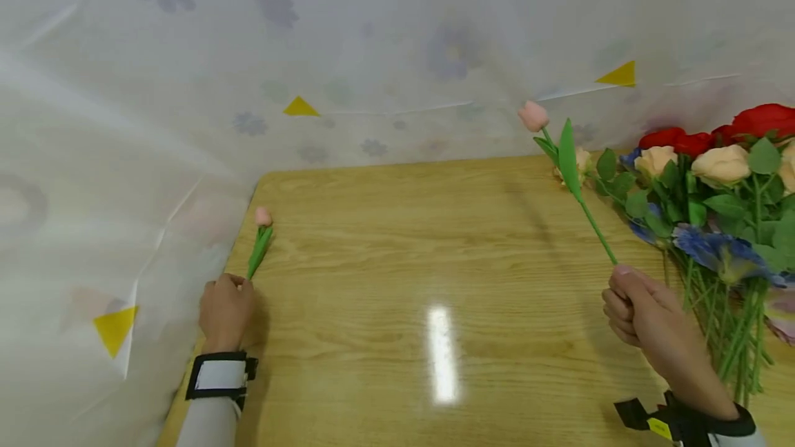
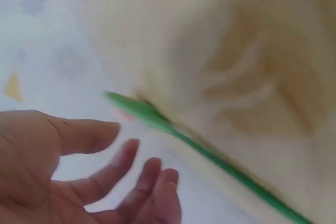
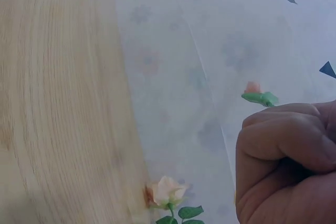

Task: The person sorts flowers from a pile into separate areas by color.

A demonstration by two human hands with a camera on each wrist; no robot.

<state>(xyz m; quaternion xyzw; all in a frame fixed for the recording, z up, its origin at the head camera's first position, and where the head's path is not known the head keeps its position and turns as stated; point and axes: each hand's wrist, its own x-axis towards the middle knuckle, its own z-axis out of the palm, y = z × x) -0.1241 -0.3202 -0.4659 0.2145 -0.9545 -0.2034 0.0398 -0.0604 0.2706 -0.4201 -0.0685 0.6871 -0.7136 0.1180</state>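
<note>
On the wooden table's left side lies a pink artificial tulip with a green stem and leaf. My left hand is over its lower end; the left wrist view shows relaxed fingers, spread and apart from the stem. My right hand grips a second pink tulip by its stem, raised with the bloom pointing up and to the left. In the right wrist view, the curled fingers hide most of that stem, and only the tulip's bloom and leaf show past them.
A heap of artificial flowers lies at the right, with red blooms, cream roses, blue flowers and bundled green stems. Pale flowered sheeting with yellow triangles borders the wooden table behind and on the left.
</note>
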